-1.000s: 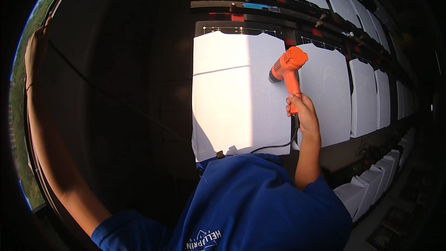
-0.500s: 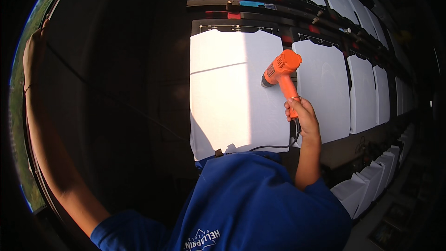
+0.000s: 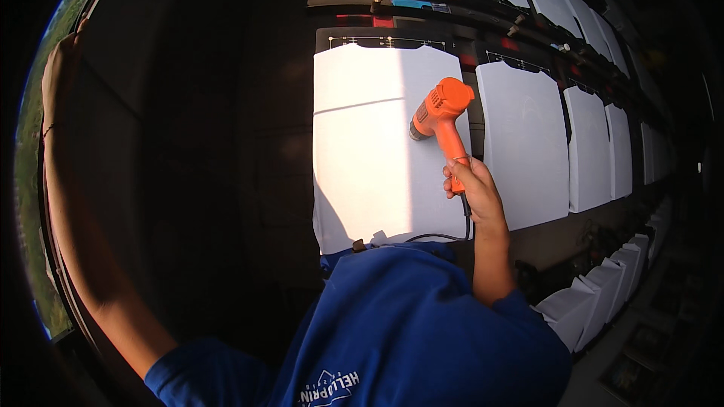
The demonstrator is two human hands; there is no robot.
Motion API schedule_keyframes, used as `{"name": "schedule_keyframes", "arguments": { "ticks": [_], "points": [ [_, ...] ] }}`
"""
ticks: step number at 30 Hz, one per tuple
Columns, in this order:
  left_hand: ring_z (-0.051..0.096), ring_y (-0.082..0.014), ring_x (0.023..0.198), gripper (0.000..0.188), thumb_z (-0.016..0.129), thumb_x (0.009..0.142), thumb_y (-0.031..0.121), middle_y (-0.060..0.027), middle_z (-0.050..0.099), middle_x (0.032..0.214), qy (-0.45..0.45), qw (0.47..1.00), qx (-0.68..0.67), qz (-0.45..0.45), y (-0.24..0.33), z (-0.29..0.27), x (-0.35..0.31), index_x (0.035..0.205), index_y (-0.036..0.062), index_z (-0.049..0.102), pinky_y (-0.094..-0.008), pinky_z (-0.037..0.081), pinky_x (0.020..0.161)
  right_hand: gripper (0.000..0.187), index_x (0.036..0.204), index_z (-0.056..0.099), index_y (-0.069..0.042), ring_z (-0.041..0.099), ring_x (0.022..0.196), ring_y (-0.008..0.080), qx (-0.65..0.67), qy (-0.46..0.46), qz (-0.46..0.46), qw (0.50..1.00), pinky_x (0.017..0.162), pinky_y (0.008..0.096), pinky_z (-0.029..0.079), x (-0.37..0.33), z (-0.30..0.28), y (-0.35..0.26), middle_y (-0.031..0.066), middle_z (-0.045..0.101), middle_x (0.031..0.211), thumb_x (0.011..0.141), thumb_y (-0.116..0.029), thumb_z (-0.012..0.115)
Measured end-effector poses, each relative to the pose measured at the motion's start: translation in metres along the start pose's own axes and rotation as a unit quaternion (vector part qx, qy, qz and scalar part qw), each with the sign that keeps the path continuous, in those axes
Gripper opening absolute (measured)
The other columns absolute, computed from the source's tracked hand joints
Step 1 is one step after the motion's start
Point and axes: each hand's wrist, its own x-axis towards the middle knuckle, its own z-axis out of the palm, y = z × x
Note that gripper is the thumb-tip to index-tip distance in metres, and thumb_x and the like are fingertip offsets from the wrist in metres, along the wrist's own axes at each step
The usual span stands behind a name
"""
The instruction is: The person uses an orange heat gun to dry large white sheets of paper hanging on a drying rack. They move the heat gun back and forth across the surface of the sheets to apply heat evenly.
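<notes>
Standing at the near edge of a sunlit cloth (image 3: pixel 362 173), the person wears a blue shirt (image 3: pixel 422 316), and a dark cord (image 3: pixel 466 206) runs from along that edge up to an orange heat gun (image 3: pixel 449 117). The right hand (image 3: pixel 478 187) is wrapped round the lower handle, its fingers curled, with the heat gun over the right part of the sunlit cloth; whether the nozzle (image 3: pixel 416 130) touches or clears the cloth is hard to tell. The heat gun looks like stiff plastic, probably light enough for one hand yet top-heavy, so a hold higher on the handle would likely steady it; the nozzle may be hot and is best not touched, and the cord could tug. The sunlit cloth seems soft and thin, easy to crease, and best held by its edges. Well left of the sunlit cloth, the left hand (image 3: pixel 64 62) is raised beside a window (image 3: pixel 32 143); I cannot tell whether it grips anything. Right of the sunlit cloth lies a second white cloth (image 3: pixel 524 147); beyond its far edge runs a dark rail (image 3: pixel 347 1).
</notes>
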Motion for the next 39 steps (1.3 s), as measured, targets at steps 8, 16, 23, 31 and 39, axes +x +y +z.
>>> {"name": "schedule_keyframes", "arguments": {
  "ticks": [8, 16, 23, 31, 39],
  "points": [
    [0.061, -0.032, 0.079, 0.071, 0.031, 0.095, 0.066, -0.0194, 0.059, 0.083, -0.039, 0.998, -0.033, -0.024, 0.004, -0.006, 0.0, 0.088, -0.0015, 0.053, -0.0414, 0.044, 0.077, 0.029, 0.099, 0.054, 0.0, 0.057, 0.067, 0.0096, -0.003, -0.17, 0.024, 0.985, 0.056, 0.0244, 0.047, 0.014, 0.082, 0.012, 0.0035, 0.055, 0.083, 0.091, -0.027, 0.061],
    [0.059, -0.0384, 0.087, 0.074, 0.03, 0.095, 0.067, -0.024, 0.06, 0.091, 0.011, 0.998, -0.069, -0.005, -0.005, 0.002, 0.0, 0.089, -0.0042, 0.049, -0.044, 0.044, 0.081, 0.027, 0.098, 0.053, -0.001, 0.057, 0.067, 0.0094, -0.04, -0.136, 0.003, 0.99, 0.055, 0.0244, 0.047, 0.014, 0.099, 0.016, 0.0026, 0.055, 0.082, 0.091, -0.026, 0.06],
    [0.047, -0.0324, 0.073, 0.071, 0.03, 0.095, 0.067, -0.0209, 0.052, 0.081, -0.006, 0.998, -0.058, 0.008, -0.01, 0.005, 0.008, 0.084, -0.0031, 0.039, -0.0413, 0.042, 0.077, 0.033, 0.103, 0.054, 0.001, 0.058, 0.068, 0.0095, -0.035, -0.178, 0.054, 0.982, 0.055, 0.0235, 0.048, 0.0, 0.092, 0.015, 0.0035, 0.055, 0.082, 0.09, -0.028, 0.061],
    [0.041, -0.0257, 0.069, 0.067, 0.032, 0.096, 0.065, -0.0179, 0.045, 0.076, 0.001, 0.998, -0.056, 0.008, -0.005, 0.004, 0.005, 0.083, -0.0008, 0.035, -0.0399, 0.042, 0.073, 0.03, 0.106, 0.055, 0.0, 0.056, 0.067, 0.0092, 0.018, -0.002, -0.013, 1.0, 0.054, 0.024, 0.047, -0.015, 0.032, 0.033, 0.0033, 0.057, 0.082, 0.093, -0.027, 0.059],
    [0.046, -0.0265, 0.068, 0.066, 0.035, 0.097, 0.061, -0.0164, 0.049, 0.077, 0.024, 0.997, -0.067, 0.016, 0.003, -0.003, -0.005, 0.084, -0.0028, 0.046, -0.0378, 0.041, 0.071, 0.024, 0.097, 0.056, -0.004, 0.057, 0.067, 0.0114, 0.032, 0.184, -0.036, 0.982, 0.055, 0.0261, 0.048, -0.03, -0.011, 0.032, 0.0026, 0.056, 0.082, 0.092, -0.027, 0.06]
  ]
}}
